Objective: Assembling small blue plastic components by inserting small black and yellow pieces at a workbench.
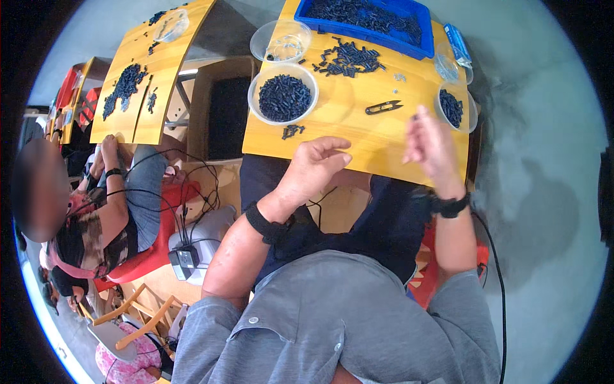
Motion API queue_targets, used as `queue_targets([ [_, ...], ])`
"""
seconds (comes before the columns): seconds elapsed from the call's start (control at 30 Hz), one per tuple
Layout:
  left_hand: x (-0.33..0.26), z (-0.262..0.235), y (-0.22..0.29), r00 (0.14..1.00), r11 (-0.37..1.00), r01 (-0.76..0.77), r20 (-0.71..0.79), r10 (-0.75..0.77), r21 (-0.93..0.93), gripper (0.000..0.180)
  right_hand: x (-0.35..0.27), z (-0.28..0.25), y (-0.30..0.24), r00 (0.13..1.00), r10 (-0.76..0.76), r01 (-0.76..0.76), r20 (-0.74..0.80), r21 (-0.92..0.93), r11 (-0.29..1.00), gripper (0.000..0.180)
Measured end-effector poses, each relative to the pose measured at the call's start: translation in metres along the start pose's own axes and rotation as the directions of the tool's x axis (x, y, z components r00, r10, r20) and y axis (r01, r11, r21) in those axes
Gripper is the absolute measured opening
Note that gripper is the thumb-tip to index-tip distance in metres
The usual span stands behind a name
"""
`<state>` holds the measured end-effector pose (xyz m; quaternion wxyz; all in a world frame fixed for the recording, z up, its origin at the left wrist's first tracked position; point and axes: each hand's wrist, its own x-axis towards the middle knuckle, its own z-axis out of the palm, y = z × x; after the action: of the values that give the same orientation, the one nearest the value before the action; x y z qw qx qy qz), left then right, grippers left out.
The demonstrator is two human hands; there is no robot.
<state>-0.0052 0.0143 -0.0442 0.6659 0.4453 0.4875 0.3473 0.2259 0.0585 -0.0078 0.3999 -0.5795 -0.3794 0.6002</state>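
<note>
At right fingertips: small dark piece (414,117) pinched between thumb and forefinger, lifted just above the board; blurred, so shape not clear.
Right hand (432,148): raised off the surface, fingers drawn together round the piece, probably to bring it nearer for a look.
Left hand (313,168): at the near edge of the yellow table (358,137), fingers loosely curled, thumb out; whether anything is inside cannot be told.
Just beyond the hands: thread snips (383,107) lying flat between both, within easy reach of either.
Near the left hand: a few stray black pieces (292,131) on the board.
Further out, left: clear bowl (283,95) full of black pieces; empty clear bowl (280,41) behind it.
Further out, right: smaller clear cup (452,107) partly filled, beside the right hand, likely for handy dropping.
Far edge: blue tray (374,20) heaped with pieces, loose pile (348,59) spilled before it.
Off to the left: another person's hands (105,153) at a separate yellow table (150,70).
</note>
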Motion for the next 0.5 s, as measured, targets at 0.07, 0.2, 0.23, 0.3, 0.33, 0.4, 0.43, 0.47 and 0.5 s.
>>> queue_targets([
  [0.07, 0.008, -0.005, -0.015, 1.000, 0.995, -0.012, -0.012, 0.013, 0.098, 0.025, 0.023, -0.043, -0.003, 0.960, -0.148, 0.084, -0.236, -0.258, 0.962, 0.045],
  [0.2, 0.023, -0.005, -0.024, 0.998, 0.984, 0.064, -0.036, -0.058, 0.167, 0.025, 0.068, -0.116, 0.004, 0.873, -0.294, 0.032, -0.389, -0.557, 0.830, 0.047],
  [0.23, 0.027, -0.004, -0.026, 0.997, 0.976, 0.069, -0.055, -0.059, 0.208, 0.025, 0.076, -0.127, 0.006, 0.867, -0.327, -0.009, -0.377, -0.667, 0.745, 0.049],
  [0.3, 0.033, -0.006, -0.027, 0.995, 0.976, 0.080, -0.071, -0.067, 0.204, 0.024, 0.089, -0.136, 0.007, 0.861, -0.417, -0.060, -0.290, -0.873, 0.484, 0.052],
  [0.33, 0.036, -0.006, -0.028, 0.994, 0.976, 0.089, -0.084, -0.074, 0.198, 0.022, 0.091, -0.133, 0.007, 0.863, -0.414, -0.060, -0.289, -0.872, 0.485, 0.052],
  [0.4, 0.043, -0.008, -0.035, 0.991, 0.979, 0.101, -0.101, -0.084, 0.178, 0.021, 0.097, -0.120, 0.008, 0.803, -0.565, -0.037, -0.188, -0.963, 0.268, 0.042],
  [0.43, 0.046, -0.009, -0.039, 0.989, 0.981, 0.109, -0.115, -0.091, 0.158, 0.020, 0.100, -0.113, 0.008, 0.805, -0.563, -0.034, -0.186, -0.963, 0.268, 0.042],
  [0.47, 0.049, -0.010, -0.044, 0.989, 0.981, 0.111, -0.119, -0.093, 0.158, 0.020, 0.103, -0.105, 0.009, 0.790, -0.594, 0.008, -0.151, -0.967, 0.255, 0.038],
  [0.5, 0.052, -0.009, -0.049, 0.988, 0.973, 0.096, -0.136, -0.068, 0.211, 0.020, 0.106, -0.097, 0.010, 0.773, -0.624, 0.045, -0.118, -0.970, 0.240, 0.033],
])
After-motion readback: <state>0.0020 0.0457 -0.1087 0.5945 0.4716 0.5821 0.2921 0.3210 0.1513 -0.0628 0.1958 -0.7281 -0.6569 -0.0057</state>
